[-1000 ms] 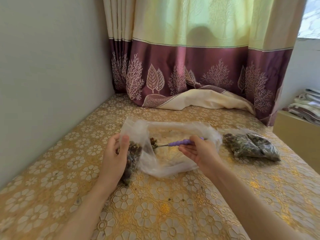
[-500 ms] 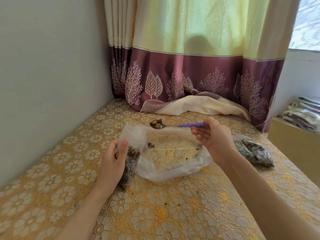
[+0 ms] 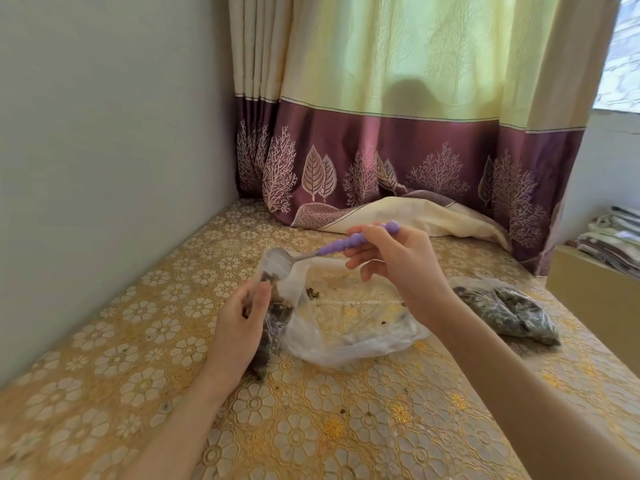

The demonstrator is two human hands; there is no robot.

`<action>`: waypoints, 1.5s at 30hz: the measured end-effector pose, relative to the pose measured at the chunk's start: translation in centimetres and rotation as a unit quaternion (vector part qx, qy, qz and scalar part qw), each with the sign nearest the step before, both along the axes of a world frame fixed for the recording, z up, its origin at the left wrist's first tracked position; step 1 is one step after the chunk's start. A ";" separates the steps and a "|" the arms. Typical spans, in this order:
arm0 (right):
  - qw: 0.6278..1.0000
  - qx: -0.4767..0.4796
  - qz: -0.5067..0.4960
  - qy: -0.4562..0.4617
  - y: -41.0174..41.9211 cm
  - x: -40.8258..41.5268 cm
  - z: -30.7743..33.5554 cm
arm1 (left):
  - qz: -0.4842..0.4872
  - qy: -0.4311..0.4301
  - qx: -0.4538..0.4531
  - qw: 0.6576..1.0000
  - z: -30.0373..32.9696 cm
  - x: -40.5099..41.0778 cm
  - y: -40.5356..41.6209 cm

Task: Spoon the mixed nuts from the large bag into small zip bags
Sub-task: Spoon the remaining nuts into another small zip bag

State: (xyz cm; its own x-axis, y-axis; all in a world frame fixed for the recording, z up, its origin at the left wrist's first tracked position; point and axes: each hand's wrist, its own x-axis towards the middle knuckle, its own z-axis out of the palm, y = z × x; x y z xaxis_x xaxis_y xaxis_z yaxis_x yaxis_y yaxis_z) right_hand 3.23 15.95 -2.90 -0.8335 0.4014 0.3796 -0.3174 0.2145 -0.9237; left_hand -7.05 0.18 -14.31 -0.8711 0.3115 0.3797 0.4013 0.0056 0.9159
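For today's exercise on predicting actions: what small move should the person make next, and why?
Probably swing the spoon back down into the large bag for another scoop: its bowl looks emptied at the mouth of the small zip bag held by the left hand.

Gold floral tablecloth (image 3: pixel 311 427) covering the work surface. Yellow-and-maroon curtain (image 3: pixel 398 150) hanging behind, hem pooling on the cloth. Grey wall (image 3: pixel 104 150) standing at left. Folded fabrics (image 3: pixel 616 237) lying stacked at right.
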 end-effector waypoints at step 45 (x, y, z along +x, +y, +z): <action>0.953 -0.258 -0.078 -0.136 4.1 -4.9 -8.7 | 0.022 -0.047 -0.017 0.999 -1.0 -1.0 0.1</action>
